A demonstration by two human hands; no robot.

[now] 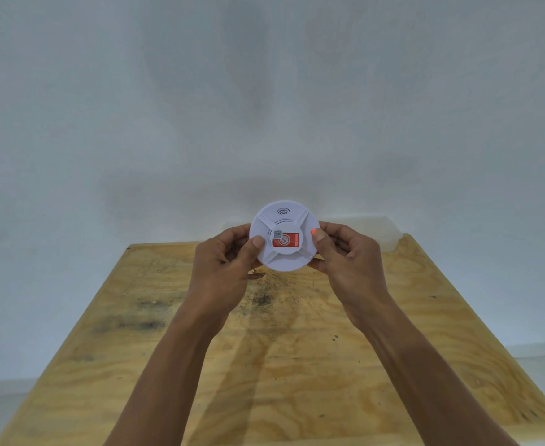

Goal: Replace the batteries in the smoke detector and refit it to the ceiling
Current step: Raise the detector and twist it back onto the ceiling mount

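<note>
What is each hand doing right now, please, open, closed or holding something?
Left hand: closed on the left edge of the smoke detector.
Right hand: closed on its right edge, thumb by the red light.

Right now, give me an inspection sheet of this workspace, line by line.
Surface: plywood table, bare wood with dark stains and scuffs near the middle.
Job's things: white round detector held up over the table's far end, red label at its centre, red light glowing at its right edge; no batteries in view.
Clutter: small brown scrap on the table under the hands; what it is, cannot tell.
Grippers: left hand and right hand grip the detector's opposite edges, thumbs on its face.
Cables: nothing seen.
Surroundings: plain pale wall behind the table; pale floor at either side.
</note>
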